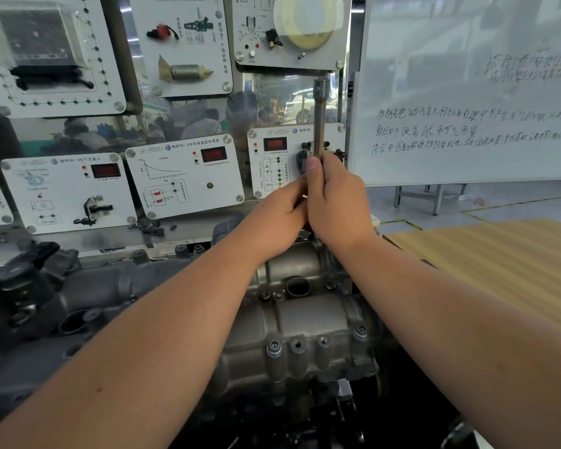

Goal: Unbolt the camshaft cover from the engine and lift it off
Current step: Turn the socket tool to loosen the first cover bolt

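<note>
— Leftmost, what is seen?

— A dark intake part (30,286) is seen at the far left, beside the engine. Above it, white sensor display panels (68,189) are mounted on a board, each fitted with a small red readout.

— And the left hand?

— The left hand (279,215) is raised over the far end of the engine. Its fingers (297,192) are curled inward and closed against the lower part of an upright metal socket wrench (319,118). How much of the tool is wrapped by them cannot be told, since they are partly hidden by the other hand.

— Where is the cover?

— The camshaft cover (305,319), a grey cast piece, is seated on the engine below and between the two forearms. Bolts (274,346) are seen still standing in its near edge, and a round opening is seen in its top.

— The right hand?

— The right hand (337,202) is closed tightly round the wrench shaft, just beside the left hand and touching it, with the thumb laid upward along the shaft. The tool's lower end is hidden behind both hands, so its contact with any bolt cannot be told.

— Further right?

— A wooden table (499,270) is seen beside the engine, and a whiteboard (467,92) covered in handwriting is stood behind it.
</note>
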The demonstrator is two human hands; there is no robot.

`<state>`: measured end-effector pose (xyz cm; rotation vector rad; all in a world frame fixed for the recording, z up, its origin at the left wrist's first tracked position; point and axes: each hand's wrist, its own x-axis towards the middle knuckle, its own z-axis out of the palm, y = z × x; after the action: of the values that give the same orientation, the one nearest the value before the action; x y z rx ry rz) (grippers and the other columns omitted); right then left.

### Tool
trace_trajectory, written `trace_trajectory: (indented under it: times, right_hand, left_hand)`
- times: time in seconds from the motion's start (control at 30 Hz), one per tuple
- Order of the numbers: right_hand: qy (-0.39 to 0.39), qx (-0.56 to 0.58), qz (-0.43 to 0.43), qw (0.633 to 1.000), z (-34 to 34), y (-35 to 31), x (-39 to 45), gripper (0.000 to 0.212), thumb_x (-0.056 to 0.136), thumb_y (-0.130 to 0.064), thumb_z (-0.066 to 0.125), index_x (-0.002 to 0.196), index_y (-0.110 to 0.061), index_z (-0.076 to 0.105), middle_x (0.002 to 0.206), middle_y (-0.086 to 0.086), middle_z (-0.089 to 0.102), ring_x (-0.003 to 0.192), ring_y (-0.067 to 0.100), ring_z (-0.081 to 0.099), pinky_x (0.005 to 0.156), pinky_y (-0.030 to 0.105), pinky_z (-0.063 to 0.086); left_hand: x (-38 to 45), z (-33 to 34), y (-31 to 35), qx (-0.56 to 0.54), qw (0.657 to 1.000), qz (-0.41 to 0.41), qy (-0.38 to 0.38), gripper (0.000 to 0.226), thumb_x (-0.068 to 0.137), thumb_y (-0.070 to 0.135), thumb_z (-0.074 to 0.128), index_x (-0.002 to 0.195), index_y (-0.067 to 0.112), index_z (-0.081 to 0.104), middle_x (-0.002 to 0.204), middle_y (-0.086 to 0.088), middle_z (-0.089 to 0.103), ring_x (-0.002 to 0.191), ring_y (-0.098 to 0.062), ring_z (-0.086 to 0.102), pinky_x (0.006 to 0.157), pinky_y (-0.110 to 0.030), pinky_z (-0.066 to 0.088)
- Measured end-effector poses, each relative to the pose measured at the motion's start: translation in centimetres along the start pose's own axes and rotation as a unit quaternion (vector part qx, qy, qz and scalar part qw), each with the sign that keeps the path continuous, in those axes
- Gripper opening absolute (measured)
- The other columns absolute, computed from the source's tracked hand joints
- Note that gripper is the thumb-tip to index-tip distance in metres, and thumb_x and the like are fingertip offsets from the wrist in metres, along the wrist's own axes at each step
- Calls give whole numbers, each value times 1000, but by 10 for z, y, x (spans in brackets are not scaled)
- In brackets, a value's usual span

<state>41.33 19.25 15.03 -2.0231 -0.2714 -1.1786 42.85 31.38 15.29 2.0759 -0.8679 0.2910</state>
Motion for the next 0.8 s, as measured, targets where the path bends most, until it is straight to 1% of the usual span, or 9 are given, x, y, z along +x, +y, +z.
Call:
trace_trajectory:
  times: [0.1,0.17,0.27,0.4,0.53,0.57,0.63,0.67,0.8]
  right_hand:
    - [-8,13,3,1000,0,-1,-1,23,105,-37,46,110,-16,54,76,-5,63,71,19,63,62,35,47]
    - [-7,20,7,1000,0,-1,-1,31,104,-39,50,125,-16,51,84,-5,67,78,18,66,65,33,49]
    - [-2,0,-14,1000,1,2,-1,14,105,-35,47,101,-21,49,69,-9,57,63,11,58,54,32,40]
    - [3,2,-7,1000,1,0,-1,28,107,-30,42,80,-25,38,60,-10,46,55,5,47,48,27,30]
    - [-8,7,3,1000,0,-1,-1,25,107,-32,41,84,-26,45,63,-7,52,57,10,51,54,32,33]
    - [-15,12,5,1000,0,-1,-1,19,107,-35,43,95,-23,52,68,-5,59,62,13,57,57,33,38]
    - [-17,24,12,999,-2,-3,-1,31,105,-40,47,123,-16,52,83,-1,69,76,20,66,64,36,49]
    - [-18,24,8,1000,-2,-4,-1,32,104,-40,49,125,-15,51,84,1,70,78,22,67,66,38,52]
    - [-10,-11,-26,1000,-1,-2,-2,20,106,-32,45,91,-20,44,63,-7,51,60,19,55,54,38,42]
  left_hand:
    - [2,0,-2,22,1000,0,15,25,107,22,49,121,39,58,106,17,70,93,10,65,77,-10,48]
    - [3,0,-2,26,999,1,27,22,105,20,50,113,40,57,99,17,69,86,11,64,68,-7,46]
    - [3,1,-2,23,999,7,24,34,106,20,50,138,30,54,119,9,69,101,0,65,82,-11,49]
    - [1,1,-2,0,1000,-4,2,41,110,27,45,150,32,46,130,10,65,113,-4,63,94,-22,51]
    - [1,0,-3,0,1000,-1,7,33,109,26,46,139,34,55,106,24,66,90,16,63,69,-5,48]
    - [2,0,-2,6,1000,2,12,28,108,24,47,131,35,57,99,24,66,83,17,62,65,-4,45]
    - [3,0,-1,23,999,8,20,22,106,21,49,120,37,56,89,22,66,75,16,61,61,-4,43]
    - [3,0,-1,28,999,9,22,22,106,21,49,120,36,56,90,20,67,76,15,62,61,-4,43]
    - [2,0,-1,28,999,4,22,30,104,20,52,131,32,56,101,19,68,84,14,62,67,-7,45]
